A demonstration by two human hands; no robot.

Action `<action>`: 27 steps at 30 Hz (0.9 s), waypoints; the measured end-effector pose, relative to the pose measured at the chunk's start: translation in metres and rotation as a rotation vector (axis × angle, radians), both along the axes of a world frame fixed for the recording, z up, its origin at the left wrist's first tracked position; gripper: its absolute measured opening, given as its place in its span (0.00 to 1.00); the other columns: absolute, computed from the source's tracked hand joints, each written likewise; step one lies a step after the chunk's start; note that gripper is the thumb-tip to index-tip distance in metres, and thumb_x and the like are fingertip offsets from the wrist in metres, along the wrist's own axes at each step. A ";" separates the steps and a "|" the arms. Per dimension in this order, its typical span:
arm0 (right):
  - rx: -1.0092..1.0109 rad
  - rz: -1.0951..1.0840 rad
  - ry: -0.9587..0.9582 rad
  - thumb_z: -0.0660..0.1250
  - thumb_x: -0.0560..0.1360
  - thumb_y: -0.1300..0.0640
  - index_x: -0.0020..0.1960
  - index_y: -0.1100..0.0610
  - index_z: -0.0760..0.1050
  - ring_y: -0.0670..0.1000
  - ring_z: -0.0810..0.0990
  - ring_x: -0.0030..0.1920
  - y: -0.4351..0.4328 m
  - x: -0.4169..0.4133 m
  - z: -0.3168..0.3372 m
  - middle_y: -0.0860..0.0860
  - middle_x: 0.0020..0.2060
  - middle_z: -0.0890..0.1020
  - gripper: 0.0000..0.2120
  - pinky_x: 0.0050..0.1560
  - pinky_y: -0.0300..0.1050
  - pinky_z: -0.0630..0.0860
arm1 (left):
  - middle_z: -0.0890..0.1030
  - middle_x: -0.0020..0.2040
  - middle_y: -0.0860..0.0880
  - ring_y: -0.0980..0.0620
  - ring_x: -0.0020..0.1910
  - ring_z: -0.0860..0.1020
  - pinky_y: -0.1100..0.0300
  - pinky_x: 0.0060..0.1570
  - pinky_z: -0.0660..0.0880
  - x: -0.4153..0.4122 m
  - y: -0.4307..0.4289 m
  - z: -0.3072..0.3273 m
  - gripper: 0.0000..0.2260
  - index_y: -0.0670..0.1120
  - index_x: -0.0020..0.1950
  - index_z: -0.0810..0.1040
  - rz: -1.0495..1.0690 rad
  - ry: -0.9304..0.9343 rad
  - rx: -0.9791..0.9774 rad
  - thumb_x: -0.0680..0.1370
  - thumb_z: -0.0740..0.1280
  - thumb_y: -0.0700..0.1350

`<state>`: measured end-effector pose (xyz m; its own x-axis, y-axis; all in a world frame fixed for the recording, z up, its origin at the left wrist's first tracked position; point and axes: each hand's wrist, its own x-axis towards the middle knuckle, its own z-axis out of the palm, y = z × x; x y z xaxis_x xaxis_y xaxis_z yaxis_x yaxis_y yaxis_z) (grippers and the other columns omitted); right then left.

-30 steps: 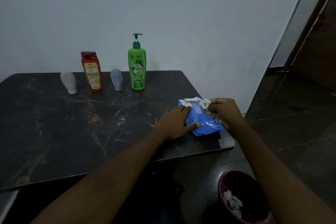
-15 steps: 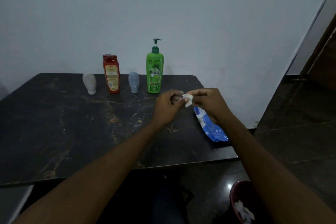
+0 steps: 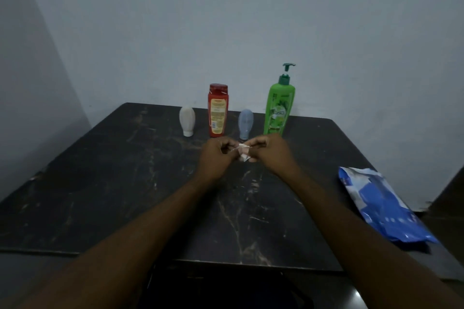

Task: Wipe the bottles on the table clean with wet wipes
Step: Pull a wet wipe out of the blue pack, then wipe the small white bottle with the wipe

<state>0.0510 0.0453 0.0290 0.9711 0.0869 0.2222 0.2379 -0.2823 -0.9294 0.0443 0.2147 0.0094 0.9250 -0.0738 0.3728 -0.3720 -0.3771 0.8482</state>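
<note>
Wipe (image 3: 242,152) between hands (image 3: 216,157) (image 3: 272,152); green bottle (image 3: 277,113) label blurred

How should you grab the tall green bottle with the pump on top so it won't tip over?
Grip the wide middle of the green bottle, coming from the front-right. It stands upright, the wall is close behind it and the small blue bottle stands just to its left. The thin pump on top would probably be a wobbly hold.
</note>
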 end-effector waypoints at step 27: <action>0.064 -0.181 -0.029 0.72 0.76 0.56 0.54 0.55 0.84 0.46 0.85 0.45 0.116 0.094 -0.063 0.47 0.44 0.86 0.08 0.52 0.53 0.82 | 0.80 0.65 0.42 0.43 0.64 0.79 0.44 0.59 0.81 0.143 0.105 -0.035 0.25 0.44 0.66 0.74 0.634 0.151 0.331 0.74 0.78 0.50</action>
<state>0.1451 0.1609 -0.0343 0.9627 -0.1035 0.2500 0.2158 -0.2639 -0.9401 0.1874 0.3195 -0.0258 0.8667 0.4067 0.2889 0.1151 -0.7264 0.6775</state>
